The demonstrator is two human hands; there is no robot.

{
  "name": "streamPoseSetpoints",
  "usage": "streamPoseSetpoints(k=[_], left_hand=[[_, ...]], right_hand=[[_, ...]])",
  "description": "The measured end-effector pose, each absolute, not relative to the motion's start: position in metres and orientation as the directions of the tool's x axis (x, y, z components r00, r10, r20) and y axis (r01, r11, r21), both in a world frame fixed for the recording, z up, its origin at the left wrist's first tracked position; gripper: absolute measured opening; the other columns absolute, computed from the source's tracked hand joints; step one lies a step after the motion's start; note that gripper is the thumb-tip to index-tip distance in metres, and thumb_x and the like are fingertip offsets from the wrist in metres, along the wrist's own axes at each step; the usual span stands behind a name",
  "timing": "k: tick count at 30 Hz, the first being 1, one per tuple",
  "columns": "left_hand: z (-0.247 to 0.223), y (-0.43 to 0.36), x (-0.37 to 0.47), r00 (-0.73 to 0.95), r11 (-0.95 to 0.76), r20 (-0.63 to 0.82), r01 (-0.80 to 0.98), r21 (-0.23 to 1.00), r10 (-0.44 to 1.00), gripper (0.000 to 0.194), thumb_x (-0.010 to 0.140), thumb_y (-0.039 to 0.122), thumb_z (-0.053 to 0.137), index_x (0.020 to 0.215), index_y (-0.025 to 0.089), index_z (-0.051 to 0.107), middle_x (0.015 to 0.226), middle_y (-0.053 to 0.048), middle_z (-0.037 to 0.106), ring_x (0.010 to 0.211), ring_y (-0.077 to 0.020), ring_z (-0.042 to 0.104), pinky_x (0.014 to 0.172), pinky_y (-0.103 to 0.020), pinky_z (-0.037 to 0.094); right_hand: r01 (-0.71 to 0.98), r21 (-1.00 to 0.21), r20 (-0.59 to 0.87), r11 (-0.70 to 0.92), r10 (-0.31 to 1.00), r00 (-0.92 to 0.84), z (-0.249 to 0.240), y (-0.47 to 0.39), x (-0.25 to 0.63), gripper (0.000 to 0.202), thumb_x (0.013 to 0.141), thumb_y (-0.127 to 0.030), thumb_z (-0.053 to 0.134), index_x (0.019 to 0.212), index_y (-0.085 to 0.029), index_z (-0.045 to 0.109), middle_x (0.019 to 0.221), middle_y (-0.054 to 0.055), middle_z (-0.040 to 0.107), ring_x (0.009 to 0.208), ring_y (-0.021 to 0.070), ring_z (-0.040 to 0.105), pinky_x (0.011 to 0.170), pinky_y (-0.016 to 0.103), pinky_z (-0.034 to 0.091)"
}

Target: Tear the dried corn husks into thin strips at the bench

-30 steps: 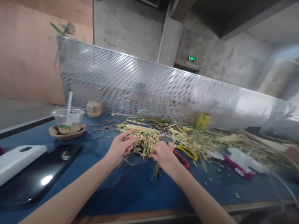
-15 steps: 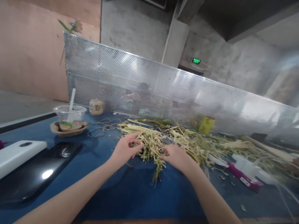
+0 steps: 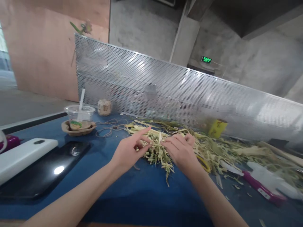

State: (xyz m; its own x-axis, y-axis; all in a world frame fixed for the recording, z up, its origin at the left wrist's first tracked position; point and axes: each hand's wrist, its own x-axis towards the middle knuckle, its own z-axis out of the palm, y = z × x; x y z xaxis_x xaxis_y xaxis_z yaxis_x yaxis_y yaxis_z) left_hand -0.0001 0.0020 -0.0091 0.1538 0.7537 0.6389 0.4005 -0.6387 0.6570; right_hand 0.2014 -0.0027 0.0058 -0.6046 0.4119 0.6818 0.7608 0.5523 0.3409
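A bundle of dried corn husk strips (image 3: pixel 157 154), pale green and straw-coloured with knotted bits, lies on the blue table in front of me. My left hand (image 3: pixel 131 150) is at its left side, thumb and a finger pinched together at a husk strip while the index finger points out above. From the right, my right hand (image 3: pixel 183 153) bends over the bundle with its fingertips closed on husk near its middle. A short pale strip (image 3: pixel 160 136) stands up between the two hands. The right thumb is hidden behind the hand.
On the left are a white power bank (image 3: pixel 28 157), a black phone (image 3: pixel 44 170) and a plastic cup (image 3: pixel 80 117) in a cardboard holder. String (image 3: pixel 111 126) lies behind. Loose husks (image 3: pixel 213 148), yellow tape (image 3: pixel 204 164) and a purple-and-white glue gun (image 3: pixel 262 187) are right. A perforated metal screen (image 3: pixel 165 85) stands behind.
My right hand has moved in over the bundle, its fingers now closing on husk. The left hand's fingertips have pinched together, index raised. The view has shifted slightly left.
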Motion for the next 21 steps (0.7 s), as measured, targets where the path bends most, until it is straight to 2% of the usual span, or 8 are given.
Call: streamPoseSetpoints(k=[2, 5, 10, 12, 15, 19, 21], left_hand=[[-0.008, 0.0, 0.0, 0.173, -0.692, 0.739, 0.537, 0.483, 0.651, 0.041, 0.076, 0.025, 0.059, 0.117, 0.024, 0.053, 0.079, -0.001, 0.071, 0.068, -0.0175, 0.06, 0.069, -0.031, 0.044], [-0.008, -0.003, 0.001, 0.215, -0.706, 0.82, 0.647, 0.288, 0.531, 0.037, 0.077, 0.023, 0.059, 0.113, 0.024, 0.055, 0.078, -0.001, 0.073, 0.093, -0.0238, 0.055, 0.085, -0.039, 0.034], [-0.012, -0.006, 0.001, 0.378, -0.806, 0.842, 0.582, 0.107, 0.384, 0.03, 0.082, 0.017, 0.05, 0.111, 0.025, 0.055, 0.094, -0.002, 0.071, 0.102, -0.0202, 0.056, 0.095, -0.04, 0.027], [-0.014, -0.006, 0.001, 0.411, -0.834, 0.825, 0.537, 0.124, 0.387, 0.031, 0.084, 0.016, 0.047, 0.113, 0.024, 0.054, 0.1, -0.003, 0.069, 0.1, -0.0189, 0.058, 0.097, -0.038, 0.029], [-0.016, -0.005, 0.002, 0.431, -0.83, 0.751, 0.485, 0.275, 0.501, 0.039, 0.085, 0.017, 0.043, 0.124, 0.022, 0.045, 0.095, -0.003, 0.068, 0.094, -0.0176, 0.06, 0.088, -0.032, 0.039], [-0.016, -0.006, 0.006, 0.379, -0.752, 0.661, 0.459, 0.473, 0.647, 0.042, 0.084, 0.017, 0.043, 0.126, 0.024, 0.042, 0.093, -0.003, 0.066, 0.084, -0.0161, 0.061, 0.076, -0.027, 0.046], [-0.017, -0.007, 0.007, 0.344, -0.716, 0.636, 0.447, 0.536, 0.691, 0.043, 0.083, 0.016, 0.043, 0.126, 0.023, 0.042, 0.094, -0.004, 0.064, 0.082, -0.0158, 0.061, 0.073, -0.026, 0.047]], right_hand=[[0.76, 0.364, 0.69, 0.538, 0.392, -0.609, -0.001, -0.002, 0.199, 0.018, 0.087, -0.012, 0.045, 0.089, -0.018, 0.061, 0.09, 0.004, 0.066, 0.088, 0.0165, 0.05, 0.074, 0.032, 0.026], [0.748, 0.377, 0.688, 0.546, 0.375, -0.621, -0.007, -0.005, 0.196, 0.017, 0.087, -0.012, 0.045, 0.089, -0.017, 0.061, 0.09, 0.004, 0.066, 0.092, 0.0171, 0.051, 0.078, 0.031, 0.028], [0.712, 0.454, 0.673, 0.536, 0.317, -0.668, -0.008, -0.013, 0.189, 0.029, 0.089, -0.008, 0.033, 0.085, -0.017, 0.061, 0.09, 0.005, 0.068, 0.09, 0.0175, 0.055, 0.079, 0.034, 0.026], [0.698, 0.484, 0.67, 0.528, 0.29, -0.683, -0.008, -0.015, 0.187, 0.032, 0.089, -0.007, 0.031, 0.085, -0.018, 0.061, 0.089, 0.004, 0.068, 0.089, 0.0176, 0.055, 0.08, 0.034, 0.025], [0.712, 0.485, 0.695, 0.508, 0.271, -0.666, -0.009, -0.016, 0.186, 0.03, 0.088, -0.006, 0.031, 0.083, -0.018, 0.059, 0.085, 0.003, 0.069, 0.084, 0.016, 0.057, 0.079, 0.033, 0.024], [0.787, 0.34, 0.736, 0.514, 0.375, -0.563, -0.013, -0.016, 0.184, 0.025, 0.084, -0.003, 0.035, 0.071, -0.017, 0.051, 0.072, 0.0, 0.066, 0.068, 0.0121, 0.057, 0.079, 0.031, 0.024], [0.811, 0.205, 0.732, 0.548, 0.464, -0.499, -0.016, -0.015, 0.181, 0.021, 0.083, -0.005, 0.036, 0.071, -0.018, 0.049, 0.067, 0.0, 0.063, 0.063, 0.012, 0.055, 0.078, 0.031, 0.027]])
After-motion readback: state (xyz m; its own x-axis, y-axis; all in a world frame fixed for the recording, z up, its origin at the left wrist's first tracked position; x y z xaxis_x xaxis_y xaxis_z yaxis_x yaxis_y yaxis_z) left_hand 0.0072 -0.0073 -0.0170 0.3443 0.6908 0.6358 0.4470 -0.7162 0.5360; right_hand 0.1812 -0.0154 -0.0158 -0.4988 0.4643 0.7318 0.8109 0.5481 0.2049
